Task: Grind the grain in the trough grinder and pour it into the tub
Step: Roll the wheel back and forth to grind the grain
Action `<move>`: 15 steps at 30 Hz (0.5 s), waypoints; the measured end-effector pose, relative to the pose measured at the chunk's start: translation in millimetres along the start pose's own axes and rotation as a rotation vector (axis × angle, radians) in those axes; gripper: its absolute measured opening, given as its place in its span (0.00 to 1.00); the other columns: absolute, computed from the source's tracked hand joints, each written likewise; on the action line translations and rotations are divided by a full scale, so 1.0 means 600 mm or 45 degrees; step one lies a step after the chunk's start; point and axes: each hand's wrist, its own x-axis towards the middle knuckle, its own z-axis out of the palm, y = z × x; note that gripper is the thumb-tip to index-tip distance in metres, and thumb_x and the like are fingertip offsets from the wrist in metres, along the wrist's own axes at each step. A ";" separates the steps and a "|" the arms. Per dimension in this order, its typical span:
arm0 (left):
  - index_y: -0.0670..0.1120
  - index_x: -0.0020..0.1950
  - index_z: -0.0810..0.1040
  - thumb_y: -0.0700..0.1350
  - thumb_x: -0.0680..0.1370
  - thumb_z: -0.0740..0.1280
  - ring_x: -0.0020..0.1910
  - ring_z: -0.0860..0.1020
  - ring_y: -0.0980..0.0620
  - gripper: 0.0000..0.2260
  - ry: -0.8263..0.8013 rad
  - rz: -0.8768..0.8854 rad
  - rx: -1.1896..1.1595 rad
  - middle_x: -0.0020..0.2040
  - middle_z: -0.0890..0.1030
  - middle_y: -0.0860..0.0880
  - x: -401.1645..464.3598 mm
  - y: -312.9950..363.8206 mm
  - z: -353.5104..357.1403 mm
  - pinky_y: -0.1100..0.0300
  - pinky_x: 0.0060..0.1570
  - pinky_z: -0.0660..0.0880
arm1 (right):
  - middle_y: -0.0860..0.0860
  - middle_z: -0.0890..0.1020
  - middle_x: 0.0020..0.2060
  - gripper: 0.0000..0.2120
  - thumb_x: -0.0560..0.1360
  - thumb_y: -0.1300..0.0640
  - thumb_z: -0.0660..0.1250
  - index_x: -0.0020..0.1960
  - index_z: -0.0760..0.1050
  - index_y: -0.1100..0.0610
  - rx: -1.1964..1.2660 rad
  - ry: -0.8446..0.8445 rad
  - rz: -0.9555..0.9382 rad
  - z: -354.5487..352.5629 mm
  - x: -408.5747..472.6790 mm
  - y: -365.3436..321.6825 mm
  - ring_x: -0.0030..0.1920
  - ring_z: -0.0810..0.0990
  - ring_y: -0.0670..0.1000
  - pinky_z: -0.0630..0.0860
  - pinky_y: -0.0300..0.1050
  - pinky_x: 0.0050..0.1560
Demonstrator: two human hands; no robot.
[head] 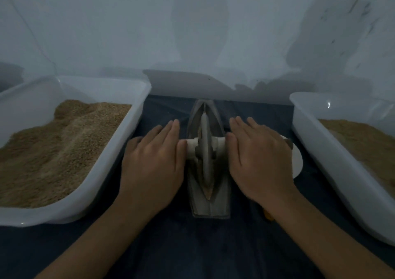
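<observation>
A boat-shaped metal trough grinder [208,201] sits lengthwise on a dark blue cloth [192,246], its narrow far end pointing toward a pale wall [128,22]. A grey grinding wheel [205,150] stands upright in the trough's groove, with a pale axle [218,145] running through its centre and sticking out to either side. The left hand [154,161] lies flat over the left end of the axle, fingers straight and together, pressing down on it with the palm rather than gripping it. The right hand [258,159] does the same on the right end, fingers straight and slightly spread, palm down. A little tan grain [199,132] shows in the groove just beside the wheel, on its left face; how much is in there cannot be told. On the left a white plastic tub [119,154] holds a heaped mass of tan grain [64,150], its near corner close beside the left wrist. On the right a second white tub [320,150] holds a lower layer of similar tan material [367,142]. A white round object [298,161], partly hidden by the right hand, lies on the cloth between the grinder and the right tub, and a small orange thing [268,215] peeks out under the right wrist
</observation>
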 end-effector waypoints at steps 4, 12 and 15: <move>0.47 0.77 0.72 0.55 0.86 0.48 0.74 0.73 0.48 0.25 -0.010 -0.029 -0.078 0.73 0.76 0.49 -0.013 -0.009 -0.001 0.40 0.67 0.72 | 0.53 0.79 0.68 0.26 0.85 0.46 0.48 0.70 0.77 0.57 -0.071 0.032 -0.095 -0.002 -0.001 -0.004 0.71 0.75 0.56 0.69 0.56 0.72; 0.49 0.44 0.74 0.46 0.85 0.41 0.38 0.72 0.46 0.23 -0.186 -0.067 0.424 0.42 0.78 0.49 0.177 0.000 0.069 0.53 0.43 0.62 | 0.50 0.75 0.32 0.24 0.85 0.51 0.46 0.36 0.70 0.55 -0.220 -0.282 0.060 0.088 0.152 0.037 0.44 0.80 0.59 0.57 0.43 0.36; 0.48 0.45 0.74 0.45 0.85 0.50 0.46 0.79 0.44 0.16 -0.305 -0.147 0.330 0.48 0.81 0.47 0.213 -0.024 0.088 0.54 0.43 0.64 | 0.54 0.79 0.36 0.26 0.84 0.48 0.48 0.31 0.68 0.55 -0.149 -0.254 0.122 0.105 0.204 0.033 0.37 0.74 0.56 0.62 0.47 0.37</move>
